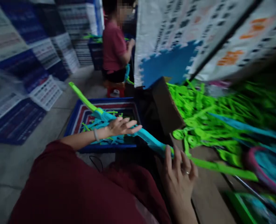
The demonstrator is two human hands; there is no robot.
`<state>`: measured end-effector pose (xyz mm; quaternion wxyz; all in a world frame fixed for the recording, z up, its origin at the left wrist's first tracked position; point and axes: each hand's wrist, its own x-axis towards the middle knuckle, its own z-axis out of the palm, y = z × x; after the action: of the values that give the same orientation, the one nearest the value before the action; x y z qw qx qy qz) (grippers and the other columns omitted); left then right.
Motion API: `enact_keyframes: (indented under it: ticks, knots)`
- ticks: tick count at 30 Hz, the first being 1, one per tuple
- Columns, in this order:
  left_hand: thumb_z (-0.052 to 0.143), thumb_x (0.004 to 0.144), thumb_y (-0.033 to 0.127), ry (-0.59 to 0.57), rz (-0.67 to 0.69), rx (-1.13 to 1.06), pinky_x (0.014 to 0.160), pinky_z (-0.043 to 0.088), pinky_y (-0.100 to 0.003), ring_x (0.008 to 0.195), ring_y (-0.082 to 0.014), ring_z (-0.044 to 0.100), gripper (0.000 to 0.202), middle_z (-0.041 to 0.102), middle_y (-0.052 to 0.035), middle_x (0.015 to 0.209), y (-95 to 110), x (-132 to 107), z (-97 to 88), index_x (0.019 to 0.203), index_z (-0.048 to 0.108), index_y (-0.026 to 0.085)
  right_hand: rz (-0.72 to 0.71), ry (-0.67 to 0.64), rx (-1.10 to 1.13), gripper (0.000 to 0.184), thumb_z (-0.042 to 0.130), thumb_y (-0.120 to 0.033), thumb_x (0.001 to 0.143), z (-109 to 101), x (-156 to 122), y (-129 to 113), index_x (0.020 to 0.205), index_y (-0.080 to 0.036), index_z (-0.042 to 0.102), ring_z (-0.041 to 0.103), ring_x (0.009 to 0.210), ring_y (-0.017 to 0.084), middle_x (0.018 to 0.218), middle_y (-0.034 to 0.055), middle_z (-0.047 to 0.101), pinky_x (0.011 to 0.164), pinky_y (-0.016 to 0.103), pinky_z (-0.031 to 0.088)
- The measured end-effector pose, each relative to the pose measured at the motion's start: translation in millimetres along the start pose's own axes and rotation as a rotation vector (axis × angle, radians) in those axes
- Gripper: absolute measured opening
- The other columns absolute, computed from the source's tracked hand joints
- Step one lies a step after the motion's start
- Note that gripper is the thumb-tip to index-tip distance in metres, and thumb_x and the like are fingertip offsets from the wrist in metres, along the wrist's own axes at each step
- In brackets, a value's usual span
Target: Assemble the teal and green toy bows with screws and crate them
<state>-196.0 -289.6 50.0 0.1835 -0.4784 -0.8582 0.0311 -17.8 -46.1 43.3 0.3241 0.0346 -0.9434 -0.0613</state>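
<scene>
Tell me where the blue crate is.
The blue crate sits on the floor, left of centre, under the left hand, beside the cardboard box.

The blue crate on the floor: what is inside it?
The blue crate holds loose turquoise and green plastic parts. The left hand and forearm cover some, so its bottom stays hidden.

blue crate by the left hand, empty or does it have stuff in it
Not empty: the blue crate holds a loose layer of cyan and green plastic pieces on its bottom, under the left hand.
</scene>
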Motion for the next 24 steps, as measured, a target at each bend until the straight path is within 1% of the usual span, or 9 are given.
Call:
enact_keyframes:
  ticks: [3,5,10,12,15,18,21,23,24]
  knots:
    - [0.039,0.102,0.014,0.091,0.039,0.024,0.08,0.039,-0.029,0.111,-0.0133,0.061,0.055,0.065,0.0049,0.124,-12.2,4.7,10.6,0.142,0.038,0.05,-0.061,-0.022,-0.028,0.064,0.051,-0.034,0.096,20.3,14.4,5.7,0.152,-0.011,0.031,0.056,0.115,0.036,0.128,0.0207,0.063,0.096,0.05,0.038]
    - [0.044,0.1,0.015,0.16,0.002,0.048,0.077,0.037,-0.028,0.108,-0.0109,0.061,0.056,0.065,0.0072,0.122,-22.5,7.4,17.9,0.142,0.037,0.052,-0.076,-0.038,-0.083,0.061,0.047,-0.032,0.097,28.2,20.5,9.6,0.151,-0.009,0.031,0.057,0.115,0.035,0.127,0.0201,0.064,0.097,0.048,0.039]
    - [0.048,0.098,0.015,0.171,-0.173,0.077,0.077,0.037,-0.029,0.096,-0.0105,0.063,0.045,0.068,0.0048,0.108,-59.8,-9.5,27.8,0.129,0.054,0.048,-0.056,-0.009,-0.124,0.067,0.051,-0.033,0.096,28.8,15.9,8.8,0.155,-0.012,0.026,0.054,0.122,0.036,0.142,0.021,0.054,0.097,0.048,0.039]
    - [0.049,0.098,0.016,0.143,-0.263,0.077,0.079,0.038,-0.03,0.091,-0.0119,0.064,0.039,0.068,0.0021,0.101,-73.0,-23.3,29.5,0.123,0.06,0.044,-0.049,-0.006,-0.117,0.07,0.054,-0.033,0.095,23.9,7.0,5.3,0.156,-0.015,0.025,0.054,0.123,0.036,0.145,0.0206,0.052,0.095,0.048,0.04]
    - [0.047,0.098,0.019,0.066,-0.402,0.044,0.085,0.04,-0.031,0.094,-0.0143,0.064,0.032,0.068,-0.0011,0.101,-88.7,-43.1,32.0,0.116,0.065,0.039,-0.024,-0.017,-0.109,0.073,0.059,-0.033,0.093,12.0,-11.1,0.3,0.155,-0.015,0.027,0.054,0.121,0.036,0.144,0.0207,0.053,0.092,0.048,0.041]
    - [0.042,0.1,0.021,-0.033,-0.554,0.002,0.097,0.037,-0.036,0.106,-0.0189,0.061,0.03,0.066,-0.0071,0.113,-108.0,-60.2,35.9,0.116,0.066,0.029,0.008,-0.055,-0.095,0.076,0.064,-0.032,0.09,-3.3,-34.7,-0.1,0.155,-0.017,0.028,0.056,0.118,0.036,0.143,0.0207,0.053,0.09,0.049,0.043]
    - [0.033,0.101,0.016,-0.139,-0.713,-0.012,0.104,0.032,-0.041,0.121,-0.0236,0.053,0.037,0.059,-0.0138,0.125,-128.0,-74.4,41.5,0.126,0.06,0.017,0.103,-0.125,-0.056,0.077,0.066,-0.03,0.089,-15.0,-59.6,7.7,0.155,-0.023,0.028,0.057,0.117,0.038,0.144,0.0194,0.053,0.086,0.052,0.045]
    - [0.03,0.098,0.01,-0.221,-0.78,-0.019,0.102,0.035,-0.042,0.124,-0.0256,0.051,0.04,0.054,-0.0186,0.132,-131.1,-77.7,45.0,0.128,0.057,0.011,0.203,-0.161,-0.042,0.075,0.066,-0.029,0.088,-19.4,-74.4,13.8,0.154,-0.025,0.031,0.057,0.117,0.04,0.144,0.0195,0.052,0.084,0.053,0.046]
    - [0.031,0.096,0.008,-0.265,-0.789,-0.029,0.101,0.037,-0.042,0.123,-0.0267,0.052,0.041,0.053,-0.0213,0.134,-126.9,-76.1,46.4,0.127,0.058,0.009,0.247,-0.169,-0.045,0.074,0.067,-0.028,0.087,-22.0,-81.9,14.4,0.153,-0.026,0.033,0.057,0.117,0.041,0.144,0.0198,0.053,0.085,0.054,0.047]
